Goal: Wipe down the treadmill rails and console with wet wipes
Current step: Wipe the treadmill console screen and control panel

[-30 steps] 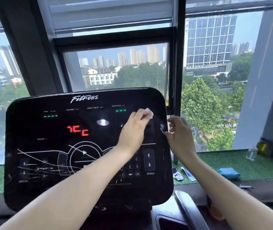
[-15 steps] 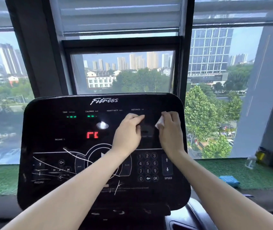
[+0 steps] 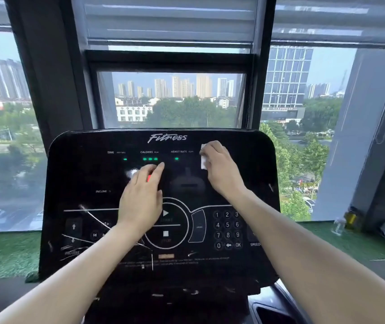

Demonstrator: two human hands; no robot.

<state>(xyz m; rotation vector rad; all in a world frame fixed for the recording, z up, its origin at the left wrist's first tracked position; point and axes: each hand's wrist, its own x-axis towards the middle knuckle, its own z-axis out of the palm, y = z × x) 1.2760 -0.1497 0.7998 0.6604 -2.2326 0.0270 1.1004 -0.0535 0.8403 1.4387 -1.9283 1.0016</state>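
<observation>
from my seat the console (image 3: 88, 174) is the anchor for everything. nearest me, both bare forearms run up from the bottom edge toward it, one from each lower corner.

my left hand (image 3: 140, 199) lies flat on the middle of the console, fingers straight and close together, covering the red readout so only a sliver of red glows beside them. half a second ago this hand sat further right and higher against the panel; it has since slid toward the centre, just above the round start and stop ring.

my right hand (image 3: 221, 171) presses on the upper right of the console, fingers curled over the white wipe (image 3: 203, 160), which pokes out as a folded, soft-edged strip at the fingers' left side. a second ago the left hand carried that wipe; now the right one pinches it against the panel, higher up than before, next to the heart rate label.

the console itself is a broad black slab with rounded corners, glossy enough to mirror a pale glare spot, streaked with thin white scratches on its lower left, with green dots lit under the top labels and a number pad at lower right.

beyond the console, a strip of rough green turf (image 3: 6, 253) lines the sill. to the console's far right on that turf stands a small clear bottle (image 3: 338, 226). behind it all, a dark window frame (image 3: 168, 59) with slatted blinds.
</observation>
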